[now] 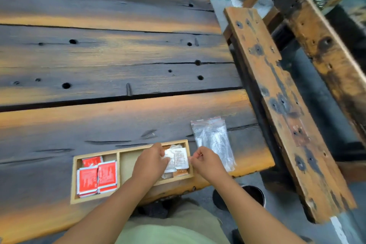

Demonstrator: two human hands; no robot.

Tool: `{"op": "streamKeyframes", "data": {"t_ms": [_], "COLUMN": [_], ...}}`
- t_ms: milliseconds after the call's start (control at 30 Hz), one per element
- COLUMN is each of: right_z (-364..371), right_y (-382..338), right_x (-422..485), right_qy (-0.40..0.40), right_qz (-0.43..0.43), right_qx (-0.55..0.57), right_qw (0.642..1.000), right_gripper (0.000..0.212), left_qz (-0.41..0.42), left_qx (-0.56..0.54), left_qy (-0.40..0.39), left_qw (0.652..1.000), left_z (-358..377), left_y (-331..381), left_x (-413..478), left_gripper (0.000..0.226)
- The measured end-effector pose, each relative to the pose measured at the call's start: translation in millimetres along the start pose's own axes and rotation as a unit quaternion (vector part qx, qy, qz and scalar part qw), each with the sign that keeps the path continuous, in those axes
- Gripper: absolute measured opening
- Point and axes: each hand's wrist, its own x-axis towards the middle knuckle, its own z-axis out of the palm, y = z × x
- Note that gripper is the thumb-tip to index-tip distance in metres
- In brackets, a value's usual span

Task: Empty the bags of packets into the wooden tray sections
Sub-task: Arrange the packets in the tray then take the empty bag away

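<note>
Nearest, the left hand curls its fingers around a glossy white packet in the right section of the pale wooden tray. The right hand pinches at the tray's right rim; what it holds is unclear. Flat red packets fill the left section, their print too small to read. Crinkled clear bags lie just beyond, on the dark, weathered plank table.

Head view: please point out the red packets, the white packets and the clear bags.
red packets (87, 181), head view, face of the front left packet.
white packets (179, 156), head view, printed face of the top packet.
clear bags (213, 138), head view, middle of the top bag.
</note>
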Motion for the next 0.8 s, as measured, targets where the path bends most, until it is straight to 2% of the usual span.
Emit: {"op": "streamKeyframes", "data": {"t_ms": [233, 333, 467, 567, 700, 800], "right_z": [-17, -33, -63, -87, -114, -127], "right_y": [21, 39, 66, 91, 119, 130], "right_x": [-3, 10, 35, 56, 82, 98], "right_qy": [0.005, 0.005, -0.006, -0.018, -0.010, -0.021], "right_qz": [-0.002, -0.017, -0.051, -0.063, -0.074, -0.074], "right_qx": [0.097, 0.129, 0.117, 0.108, 0.080, 0.042], "right_qw": [0.995, 0.991, 0.992, 0.992, 0.994, 0.996], "right_gripper": [0.010, 0.008, 0.007, 0.010, 0.010, 0.015], "left_qz": [0.055, 0.058, 0.030, -0.014, -0.055, -0.088], "left_qx": [-0.072, -0.078, -0.079, -0.087, -0.052, -0.040], "left_qy": [-0.026, -0.022, 0.003, 0.000, -0.030, -0.008], "left_qw": [0.996, 0.995, 0.996, 0.996, 0.997, 0.995], "left_z": [8, 22, 43, 65, 92, 111], "left_y": [30, 47, 81, 103, 124, 136], "left_x": [-6, -8, -4, -3, 4, 7], "left_gripper": [0.012, 0.011, 0.012, 0.020, 0.041, 0.056]}}
